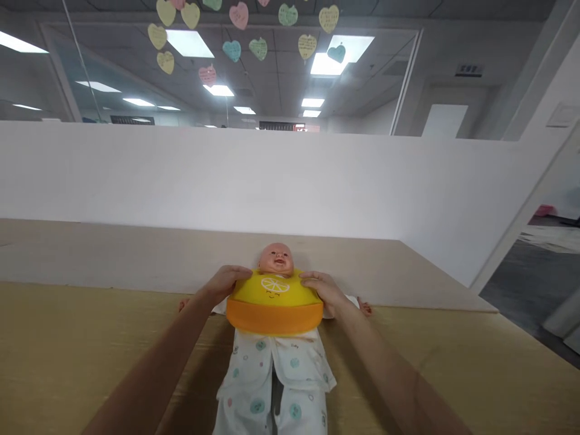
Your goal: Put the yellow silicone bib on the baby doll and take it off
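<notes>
A baby doll (276,258) lies on its back on a wooden table (67,338), head away from me, dressed in white patterned clothes (276,374). A yellow bib with an orange pocket rim (274,299) rests on its chest. My left hand (226,281) grips the bib's upper left edge by the doll's shoulder, fingers curled. On the other side my right hand (324,290) holds the bib's upper right edge the same way. The doll's small hands stick out at both sides.
A white partition wall (181,175) runs behind the table. Paper hearts (240,15) hang from the ceiling above. An opening to a carpeted floor (530,284) lies to the right of the table's far corner.
</notes>
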Demonstrator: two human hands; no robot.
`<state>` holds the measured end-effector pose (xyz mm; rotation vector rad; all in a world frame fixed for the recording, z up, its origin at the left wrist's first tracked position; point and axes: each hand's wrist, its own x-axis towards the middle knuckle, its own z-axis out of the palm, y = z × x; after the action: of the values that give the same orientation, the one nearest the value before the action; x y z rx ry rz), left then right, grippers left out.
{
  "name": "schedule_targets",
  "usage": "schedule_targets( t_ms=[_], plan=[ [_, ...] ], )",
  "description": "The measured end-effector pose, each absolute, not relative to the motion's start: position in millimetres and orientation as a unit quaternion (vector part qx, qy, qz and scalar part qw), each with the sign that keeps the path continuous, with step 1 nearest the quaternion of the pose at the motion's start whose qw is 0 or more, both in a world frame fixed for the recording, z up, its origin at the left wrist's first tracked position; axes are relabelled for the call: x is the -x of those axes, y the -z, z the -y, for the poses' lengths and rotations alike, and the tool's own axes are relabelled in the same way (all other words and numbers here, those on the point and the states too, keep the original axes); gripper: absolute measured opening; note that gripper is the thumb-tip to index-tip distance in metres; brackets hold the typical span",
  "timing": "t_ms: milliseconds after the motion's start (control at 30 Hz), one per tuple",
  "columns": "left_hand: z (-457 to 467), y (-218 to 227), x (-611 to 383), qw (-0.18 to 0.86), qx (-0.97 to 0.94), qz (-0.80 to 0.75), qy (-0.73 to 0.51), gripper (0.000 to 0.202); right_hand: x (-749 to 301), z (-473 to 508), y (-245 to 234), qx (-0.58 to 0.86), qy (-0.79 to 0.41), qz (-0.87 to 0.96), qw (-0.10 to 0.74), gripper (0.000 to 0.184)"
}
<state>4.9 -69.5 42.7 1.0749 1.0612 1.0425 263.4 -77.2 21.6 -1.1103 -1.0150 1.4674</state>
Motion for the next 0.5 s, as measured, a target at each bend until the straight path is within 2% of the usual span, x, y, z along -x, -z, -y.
schedule_targets(
  t_ms=[200, 367, 500],
  plan=[
    [52, -38, -16, 0.555, -0.429, -0.496, -0.513, 0.027, -259, 68, -25, 0.484, -0.578, 0.390, 0.529, 0.027],
    [55, -28, -17, 0.540, -0.442, -0.513, -0.499, 0.026, -259, 61, -20, 0.503, -0.564, 0.402, 0.517, 0.027],
    [68, -25, -13, 0.480, -0.484, -0.538, -0.495, 0.030, -258, 56, -16, 0.512, -0.552, 0.418, 0.509, 0.025]
  ],
)
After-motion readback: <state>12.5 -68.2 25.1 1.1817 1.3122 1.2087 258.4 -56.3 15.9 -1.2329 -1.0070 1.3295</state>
